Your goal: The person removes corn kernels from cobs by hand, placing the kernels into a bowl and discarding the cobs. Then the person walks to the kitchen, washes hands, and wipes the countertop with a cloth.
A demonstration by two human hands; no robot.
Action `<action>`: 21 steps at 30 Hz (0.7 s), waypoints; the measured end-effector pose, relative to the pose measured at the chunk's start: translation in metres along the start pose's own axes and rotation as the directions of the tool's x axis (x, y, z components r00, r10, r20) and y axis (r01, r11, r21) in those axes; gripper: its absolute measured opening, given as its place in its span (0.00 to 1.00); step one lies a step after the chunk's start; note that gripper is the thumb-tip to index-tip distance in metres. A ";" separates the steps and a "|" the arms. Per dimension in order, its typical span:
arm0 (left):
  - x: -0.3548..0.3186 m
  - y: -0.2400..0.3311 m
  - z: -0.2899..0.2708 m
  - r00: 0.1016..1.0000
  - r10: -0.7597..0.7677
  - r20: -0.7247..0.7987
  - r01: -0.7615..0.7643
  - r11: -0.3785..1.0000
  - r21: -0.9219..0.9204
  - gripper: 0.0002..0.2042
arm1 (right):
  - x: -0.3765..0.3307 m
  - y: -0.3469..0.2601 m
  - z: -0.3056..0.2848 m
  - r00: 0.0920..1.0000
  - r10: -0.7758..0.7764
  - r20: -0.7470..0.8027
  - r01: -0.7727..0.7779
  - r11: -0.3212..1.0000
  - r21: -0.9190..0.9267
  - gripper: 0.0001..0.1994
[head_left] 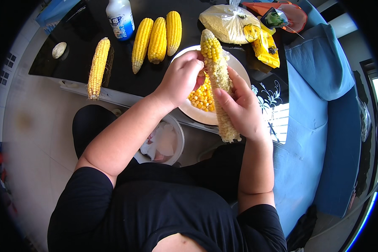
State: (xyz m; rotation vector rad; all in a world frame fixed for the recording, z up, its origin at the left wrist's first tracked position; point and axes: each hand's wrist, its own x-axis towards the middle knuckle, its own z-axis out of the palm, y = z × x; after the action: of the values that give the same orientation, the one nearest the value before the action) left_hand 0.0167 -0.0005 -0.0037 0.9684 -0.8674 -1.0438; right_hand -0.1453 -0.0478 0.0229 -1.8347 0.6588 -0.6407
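Tilted over a white bowl is a corn cob, mostly stripped, with yellow kernels left near its pale far tip. Its lower half is wrapped by my right hand, thumb along the near side. My left hand is closed, with bent fingers pressed against the cob's left side just below the remaining kernels; its fingertips are partly hidden. Loose yellow kernels lie in the bowl beneath both hands.
Three whole corn ears and another ear at the edge lie on the black table. Behind stand a white-blue bottle, a bag of yellow grain and a yellow packet. A waste bin sits below; a blue sofa is right.
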 end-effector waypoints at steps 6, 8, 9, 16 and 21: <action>0.000 -0.001 0.002 1.000 0.017 -0.010 -0.017 1.000 -0.018 0.13 | -0.001 -0.004 -0.001 1.000 -0.019 0.004 0.020 0.989 -0.147 0.29; 0.000 -0.002 0.002 1.000 0.023 -0.015 -0.023 1.000 -0.007 0.13 | -0.002 -0.004 -0.001 1.000 -0.007 0.009 0.008 0.980 -0.199 0.29; -0.001 -0.002 0.002 1.000 0.022 -0.010 -0.022 1.000 0.001 0.13 | -0.002 -0.004 -0.001 1.000 0.001 0.013 0.001 0.982 -0.190 0.28; -0.001 0.001 0.002 0.999 -0.039 -0.030 0.043 0.991 0.126 0.12 | -0.001 0.002 0.000 1.000 -0.016 -0.008 0.016 0.999 -0.042 0.28; 0.001 0.002 0.000 1.000 -0.022 0.001 0.022 0.997 -0.080 0.13 | -0.001 -0.001 0.002 0.999 -0.031 -0.029 0.026 0.987 -0.157 0.29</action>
State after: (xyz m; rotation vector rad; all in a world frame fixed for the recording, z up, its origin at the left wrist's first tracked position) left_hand 0.0171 -0.0013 -0.0017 0.9126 -0.8110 -1.0898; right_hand -0.1445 -0.0460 0.0233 -1.9859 0.7216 -0.6533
